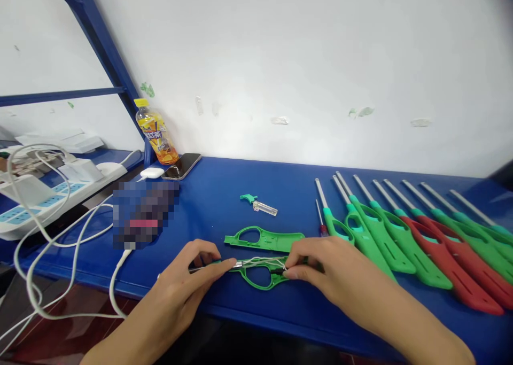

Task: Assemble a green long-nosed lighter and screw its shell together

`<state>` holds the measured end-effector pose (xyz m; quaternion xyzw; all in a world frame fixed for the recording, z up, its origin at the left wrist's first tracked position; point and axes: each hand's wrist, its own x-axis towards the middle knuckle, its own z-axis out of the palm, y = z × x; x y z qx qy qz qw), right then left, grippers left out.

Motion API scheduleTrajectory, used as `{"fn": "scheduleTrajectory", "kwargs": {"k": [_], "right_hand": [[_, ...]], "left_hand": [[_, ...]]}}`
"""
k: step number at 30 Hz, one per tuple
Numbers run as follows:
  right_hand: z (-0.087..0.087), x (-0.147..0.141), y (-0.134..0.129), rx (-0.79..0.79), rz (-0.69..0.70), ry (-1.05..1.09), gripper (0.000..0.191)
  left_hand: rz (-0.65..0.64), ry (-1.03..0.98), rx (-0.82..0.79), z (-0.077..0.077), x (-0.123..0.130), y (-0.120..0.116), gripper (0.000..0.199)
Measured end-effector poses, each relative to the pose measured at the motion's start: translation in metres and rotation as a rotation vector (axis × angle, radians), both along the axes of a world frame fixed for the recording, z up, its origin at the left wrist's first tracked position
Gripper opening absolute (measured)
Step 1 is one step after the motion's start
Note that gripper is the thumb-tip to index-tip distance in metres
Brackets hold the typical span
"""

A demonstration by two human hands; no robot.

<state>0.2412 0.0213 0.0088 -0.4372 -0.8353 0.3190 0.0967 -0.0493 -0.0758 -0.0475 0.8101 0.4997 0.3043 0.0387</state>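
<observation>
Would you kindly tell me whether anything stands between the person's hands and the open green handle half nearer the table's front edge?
Nothing visible does: the left hand and right hand are at the nearer green half, partly covering its ends. The other green half lies just beyond it, out of the way.

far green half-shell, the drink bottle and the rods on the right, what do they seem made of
Far green half-shell: probably moulded plastic, satin, judging by its even colour.
Drink bottle: likely glossy plastic, its lower walls see-through; glass isn't ruled out.
Rods: apparently smooth metal, from their silvery sheen; possibly coated.
</observation>
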Motion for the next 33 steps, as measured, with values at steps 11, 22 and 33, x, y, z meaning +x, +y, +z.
{"fn": "scheduleTrajectory", "kwargs": {"k": [11, 22, 33], "right_hand": [[0.000, -0.001, 0.000, -0.002, 0.014, 0.020, 0.016], [0.002, -0.001, -0.001, 0.000, 0.012, 0.006, 0.016], [0.001, -0.001, 0.000, -0.005, 0.016, 0.023, 0.016]], "left_hand": [[-0.008, -0.038, -0.067, 0.012, -0.004, 0.000, 0.043], [-0.021, -0.063, -0.143, 0.016, 0.001, 0.002, 0.042], [-0.015, -0.033, -0.066, 0.014, 0.001, 0.002, 0.053]]}}
